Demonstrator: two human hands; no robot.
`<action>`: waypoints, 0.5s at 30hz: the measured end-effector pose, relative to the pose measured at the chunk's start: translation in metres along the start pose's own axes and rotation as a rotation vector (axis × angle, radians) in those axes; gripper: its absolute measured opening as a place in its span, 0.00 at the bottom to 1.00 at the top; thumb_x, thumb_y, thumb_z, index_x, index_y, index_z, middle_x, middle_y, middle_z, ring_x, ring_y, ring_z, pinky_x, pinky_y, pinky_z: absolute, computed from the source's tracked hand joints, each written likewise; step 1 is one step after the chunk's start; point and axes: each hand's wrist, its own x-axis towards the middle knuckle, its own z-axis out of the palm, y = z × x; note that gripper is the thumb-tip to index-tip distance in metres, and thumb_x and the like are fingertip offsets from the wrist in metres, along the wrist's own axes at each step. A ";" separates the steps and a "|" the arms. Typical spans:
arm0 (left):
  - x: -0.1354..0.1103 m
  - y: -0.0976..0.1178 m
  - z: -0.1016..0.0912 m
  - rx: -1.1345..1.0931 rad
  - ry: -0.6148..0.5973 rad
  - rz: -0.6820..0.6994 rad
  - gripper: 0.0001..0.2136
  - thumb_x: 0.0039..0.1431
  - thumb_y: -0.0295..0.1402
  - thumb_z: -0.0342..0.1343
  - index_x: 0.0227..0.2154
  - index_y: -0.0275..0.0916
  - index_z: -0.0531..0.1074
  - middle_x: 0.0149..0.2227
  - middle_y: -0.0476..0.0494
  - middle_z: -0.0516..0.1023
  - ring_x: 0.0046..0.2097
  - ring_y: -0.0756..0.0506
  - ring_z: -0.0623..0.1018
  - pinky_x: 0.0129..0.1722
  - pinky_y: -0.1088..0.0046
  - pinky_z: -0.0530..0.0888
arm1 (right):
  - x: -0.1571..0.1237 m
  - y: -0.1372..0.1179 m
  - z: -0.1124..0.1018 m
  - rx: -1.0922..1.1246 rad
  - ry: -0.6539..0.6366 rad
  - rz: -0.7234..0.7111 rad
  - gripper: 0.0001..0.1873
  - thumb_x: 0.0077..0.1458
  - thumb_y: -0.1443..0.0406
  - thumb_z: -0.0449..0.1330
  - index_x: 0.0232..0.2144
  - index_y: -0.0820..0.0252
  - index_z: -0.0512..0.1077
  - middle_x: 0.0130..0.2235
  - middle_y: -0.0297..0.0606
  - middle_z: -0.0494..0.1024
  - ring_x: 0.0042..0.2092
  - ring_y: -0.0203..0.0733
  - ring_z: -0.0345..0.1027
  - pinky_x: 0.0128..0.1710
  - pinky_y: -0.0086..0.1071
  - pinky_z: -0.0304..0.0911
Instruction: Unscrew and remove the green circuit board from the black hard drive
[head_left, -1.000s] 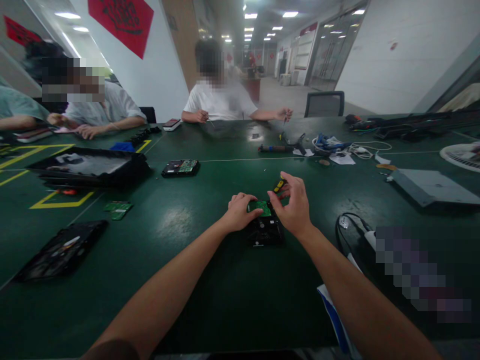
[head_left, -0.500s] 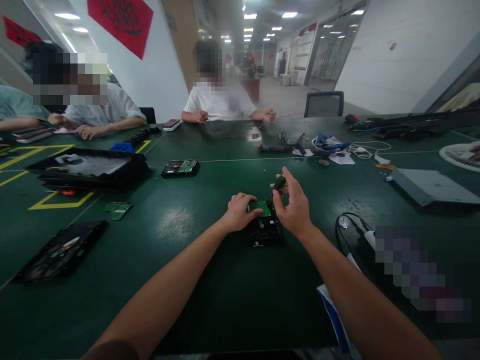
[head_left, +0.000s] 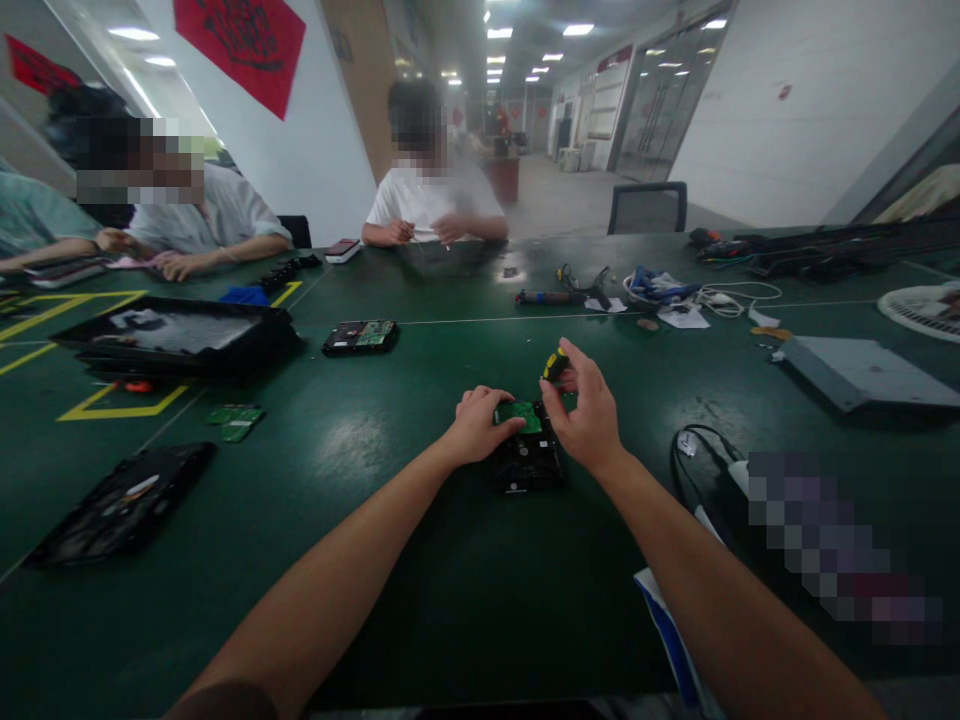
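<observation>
A black hard drive (head_left: 529,466) with a green circuit board (head_left: 519,412) on top lies on the dark green table (head_left: 420,560) in front of me. My left hand (head_left: 478,424) rests on the drive's left side, fingers touching the board. My right hand (head_left: 587,410) is at the drive's right edge and grips a small screwdriver with a black and yellow handle (head_left: 555,364), held upright over the board's far right corner. The screwdriver's tip is hidden behind my fingers.
Another hard drive (head_left: 361,336), loose green boards (head_left: 236,419), a large black tray (head_left: 176,332) and a flat black device (head_left: 124,500) lie to the left. Tools and cables (head_left: 660,290) sit at the far right, a grey case (head_left: 862,372) further right. Other people sit across the table.
My right hand has turned the screwdriver handle between its fingers, staying over the board. My left hand has not moved. The person opposite has drawn an outstretched arm back in.
</observation>
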 end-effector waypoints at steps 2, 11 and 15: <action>0.000 0.000 0.000 0.000 -0.001 -0.003 0.24 0.62 0.49 0.60 0.56 0.44 0.72 0.54 0.37 0.72 0.57 0.34 0.70 0.58 0.52 0.68 | 0.000 0.000 0.000 -0.012 0.023 -0.007 0.34 0.63 0.63 0.61 0.68 0.46 0.57 0.52 0.44 0.74 0.43 0.47 0.74 0.41 0.46 0.80; 0.000 -0.001 0.000 -0.004 -0.012 -0.007 0.24 0.62 0.50 0.60 0.57 0.45 0.72 0.54 0.37 0.72 0.57 0.34 0.70 0.57 0.53 0.68 | 0.001 0.002 0.000 0.002 0.032 0.001 0.33 0.64 0.62 0.60 0.68 0.48 0.57 0.53 0.45 0.72 0.43 0.48 0.75 0.40 0.46 0.80; 0.000 0.000 -0.001 -0.010 -0.014 -0.006 0.24 0.62 0.50 0.59 0.57 0.45 0.72 0.54 0.37 0.72 0.57 0.34 0.70 0.57 0.52 0.68 | 0.001 0.002 -0.001 -0.009 0.035 -0.010 0.33 0.62 0.62 0.62 0.67 0.48 0.58 0.52 0.45 0.72 0.42 0.48 0.74 0.41 0.47 0.79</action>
